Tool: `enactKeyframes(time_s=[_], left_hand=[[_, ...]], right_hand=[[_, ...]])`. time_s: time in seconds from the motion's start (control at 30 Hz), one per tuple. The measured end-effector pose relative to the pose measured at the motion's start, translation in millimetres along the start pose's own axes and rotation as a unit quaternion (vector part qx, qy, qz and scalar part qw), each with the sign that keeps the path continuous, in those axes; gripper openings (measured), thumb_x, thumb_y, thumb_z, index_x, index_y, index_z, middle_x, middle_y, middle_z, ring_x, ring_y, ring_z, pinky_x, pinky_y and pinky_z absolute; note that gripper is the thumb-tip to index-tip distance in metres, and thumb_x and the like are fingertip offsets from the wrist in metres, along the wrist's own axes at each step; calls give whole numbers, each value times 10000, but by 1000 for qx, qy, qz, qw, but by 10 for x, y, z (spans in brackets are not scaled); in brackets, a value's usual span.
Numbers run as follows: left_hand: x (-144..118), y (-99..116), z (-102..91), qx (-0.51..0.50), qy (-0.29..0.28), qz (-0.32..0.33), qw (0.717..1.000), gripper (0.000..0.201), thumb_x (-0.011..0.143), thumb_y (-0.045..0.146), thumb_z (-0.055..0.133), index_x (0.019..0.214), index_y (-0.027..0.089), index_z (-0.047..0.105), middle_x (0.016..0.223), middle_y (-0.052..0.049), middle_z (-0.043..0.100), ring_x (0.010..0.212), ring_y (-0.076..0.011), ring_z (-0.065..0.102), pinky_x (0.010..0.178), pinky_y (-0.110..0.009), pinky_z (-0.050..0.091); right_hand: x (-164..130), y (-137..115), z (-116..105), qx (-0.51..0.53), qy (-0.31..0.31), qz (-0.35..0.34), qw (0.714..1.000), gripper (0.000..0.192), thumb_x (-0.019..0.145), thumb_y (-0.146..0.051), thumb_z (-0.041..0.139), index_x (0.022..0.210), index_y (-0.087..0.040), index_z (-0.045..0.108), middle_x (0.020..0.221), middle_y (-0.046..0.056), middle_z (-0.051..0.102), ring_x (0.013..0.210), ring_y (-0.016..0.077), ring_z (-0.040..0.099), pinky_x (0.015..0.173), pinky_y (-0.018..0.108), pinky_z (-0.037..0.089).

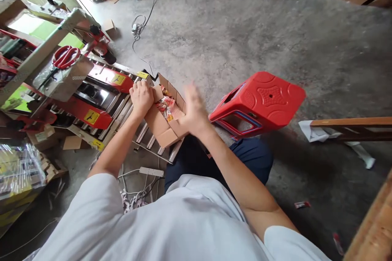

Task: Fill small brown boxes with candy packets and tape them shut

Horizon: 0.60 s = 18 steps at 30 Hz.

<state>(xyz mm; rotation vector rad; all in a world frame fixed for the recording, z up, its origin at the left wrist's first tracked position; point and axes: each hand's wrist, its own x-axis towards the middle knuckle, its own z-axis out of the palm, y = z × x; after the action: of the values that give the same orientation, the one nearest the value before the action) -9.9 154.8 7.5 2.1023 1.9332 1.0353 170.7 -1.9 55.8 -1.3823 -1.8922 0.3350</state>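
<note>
An open cardboard box point(159, 124) with its flaps up stands on the metal rollers at the end of a conveyor. Inside lie several small red and orange packets point(167, 105) with shiny printed wrappers. My left hand point(142, 96) is closed around a flap at the box's left side, fingers curled over the edge. On the box's right side, my right hand point(196, 112) is blurred by motion; its fingers stretch upward and its thumb points in over the packets. Whether the right thumb touches the flap beneath it I cannot tell.
Left of the box is a carton-sealing machine point(101, 118) with red side belts; red-handled scissors point(65, 57) lie on it. A red plastic stool point(269, 98) stands to the right. A power strip point(151, 172) with cables lies on the floor near my legs.
</note>
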Motion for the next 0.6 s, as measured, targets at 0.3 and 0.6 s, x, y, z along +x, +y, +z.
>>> enactKeyframes(time_s=[0.3, 0.6], left_hand=[[-1131, 356, -247, -173, -78, 165, 968, 682, 991, 562, 353, 1519, 130, 339, 1570, -189, 384, 1498, -296, 313, 1229, -484, 236], [-1692, 599, -299, 121, -157, 152, 968, 983, 832, 595, 628, 1551, 13, 296, 1630, -261, 236, 1542, -409, 152, 1249, -567, 146]], right_hand=[[-329, 227, 290, 43, -236, -38, 970, 994, 719, -440, 827, 1538, -122, 363, 1615, 223, 272, 1516, 409, 219, 1174, 748, 26], [-647, 590, -333, 249, -139, 0, 958, 592, 864, -222, 597, 1450, -219, 519, 1419, 103, 592, 1344, 239, 546, 1159, 460, 441]])
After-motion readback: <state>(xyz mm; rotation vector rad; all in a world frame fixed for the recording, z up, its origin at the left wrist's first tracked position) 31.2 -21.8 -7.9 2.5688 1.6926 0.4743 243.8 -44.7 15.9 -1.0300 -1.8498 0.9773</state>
